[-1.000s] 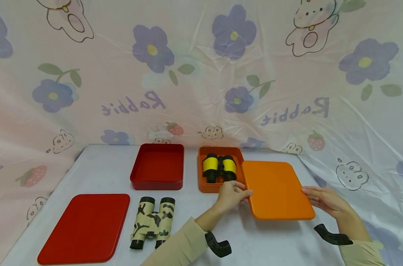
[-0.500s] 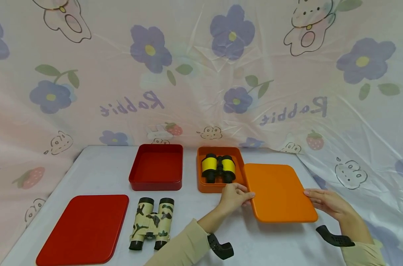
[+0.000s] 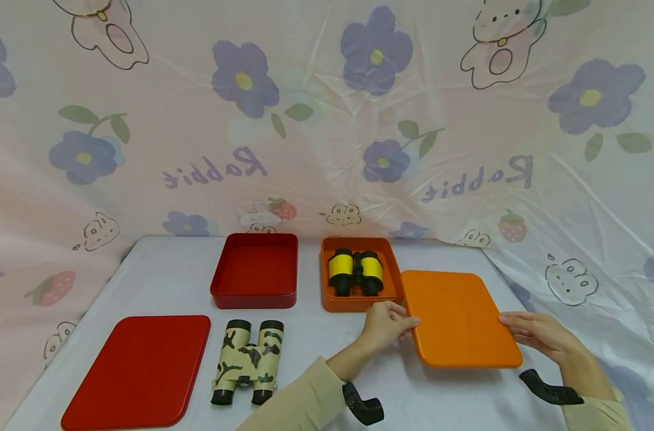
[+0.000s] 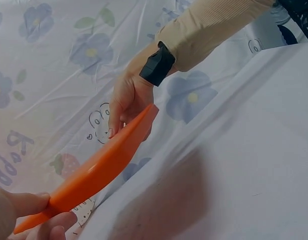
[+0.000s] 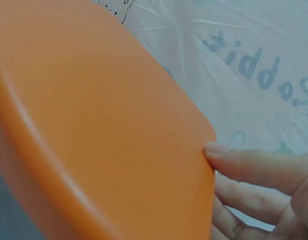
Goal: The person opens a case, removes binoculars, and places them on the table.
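An orange lid hangs just above the table, to the right of the open orange box. My left hand pinches the lid's left edge and my right hand holds its right edge. Yellow and black binoculars lie inside the orange box. In the left wrist view the lid shows edge-on and tilted, with the right hand at its far end and its shadow on the cloth below. The right wrist view is filled by the lid, with fingertips on its rim.
An empty red box stands left of the orange one. A red lid lies flat at the front left, with camouflage binoculars beside it. The white table is backed by a flowered cloth that drapes down at the right.
Both hands have carried the orange lid a little to the right and toward me. It no longer overlaps the orange box's right rim.
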The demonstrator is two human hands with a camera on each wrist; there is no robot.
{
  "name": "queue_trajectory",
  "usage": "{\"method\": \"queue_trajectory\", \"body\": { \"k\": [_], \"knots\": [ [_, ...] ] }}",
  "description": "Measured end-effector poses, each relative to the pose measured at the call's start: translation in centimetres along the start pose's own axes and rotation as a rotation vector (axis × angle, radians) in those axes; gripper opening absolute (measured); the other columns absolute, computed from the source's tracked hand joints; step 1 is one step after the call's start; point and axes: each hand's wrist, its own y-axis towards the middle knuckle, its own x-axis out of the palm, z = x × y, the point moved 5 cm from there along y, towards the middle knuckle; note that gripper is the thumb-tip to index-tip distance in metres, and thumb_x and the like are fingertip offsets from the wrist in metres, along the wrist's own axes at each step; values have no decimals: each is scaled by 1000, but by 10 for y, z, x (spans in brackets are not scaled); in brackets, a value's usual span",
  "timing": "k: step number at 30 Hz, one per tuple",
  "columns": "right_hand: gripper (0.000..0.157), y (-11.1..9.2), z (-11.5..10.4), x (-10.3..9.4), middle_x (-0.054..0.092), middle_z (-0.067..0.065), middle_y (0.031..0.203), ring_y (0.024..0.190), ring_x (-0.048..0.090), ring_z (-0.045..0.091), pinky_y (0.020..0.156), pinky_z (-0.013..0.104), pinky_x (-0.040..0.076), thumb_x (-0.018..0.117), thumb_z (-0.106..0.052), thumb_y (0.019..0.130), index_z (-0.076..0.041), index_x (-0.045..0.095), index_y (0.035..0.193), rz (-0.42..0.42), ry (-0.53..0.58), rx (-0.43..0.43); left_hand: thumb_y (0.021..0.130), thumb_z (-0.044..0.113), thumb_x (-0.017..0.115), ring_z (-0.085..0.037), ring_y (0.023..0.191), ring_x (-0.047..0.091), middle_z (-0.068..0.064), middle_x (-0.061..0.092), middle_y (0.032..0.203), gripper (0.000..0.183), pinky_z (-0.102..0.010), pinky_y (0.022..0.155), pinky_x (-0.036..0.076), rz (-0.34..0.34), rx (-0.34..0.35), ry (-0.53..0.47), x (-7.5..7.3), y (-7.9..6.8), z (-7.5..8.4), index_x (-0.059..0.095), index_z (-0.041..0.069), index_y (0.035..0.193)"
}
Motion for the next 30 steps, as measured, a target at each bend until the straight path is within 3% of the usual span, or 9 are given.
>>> {"method": "queue_trajectory", "body": {
  "k": [5,15,24,30],
  "knots": [
    [18,-1,5,-2,67,-25,90,86,64,-5,80,18,57,56,-25,98,-24,74,98,-8,6,11,80,18,78,-32,65,71,-14,72,68,23,-22,50,51,-6,-13,9,4,-1,-3,63,3,90],
    [19,-5,9,-5,67,-25,90,86,65,-6,80,19,58,56,-24,98,-20,74,100,-18,-1,24,80,16,78,-36,67,71,-18,72,71,22,-30,54,57,-18,-27,2,11,-4,-6,62,3,90],
    [19,-5,16,-8,68,-24,91,86,65,-5,80,18,57,56,-24,98,-19,74,100,-59,-9,16,81,17,77,-28,59,70,-18,72,70,21,-19,47,50,-30,-28,32,16,-6,-10,62,4,89],
    [19,-4,21,-8,69,-24,91,86,66,-3,80,17,57,55,-22,98,-25,74,94,-99,12,5,81,16,77,-32,62,71,-18,72,69,21,-15,44,44,-33,-33,31,18,-7,-13,62,4,89]
  ]
}}
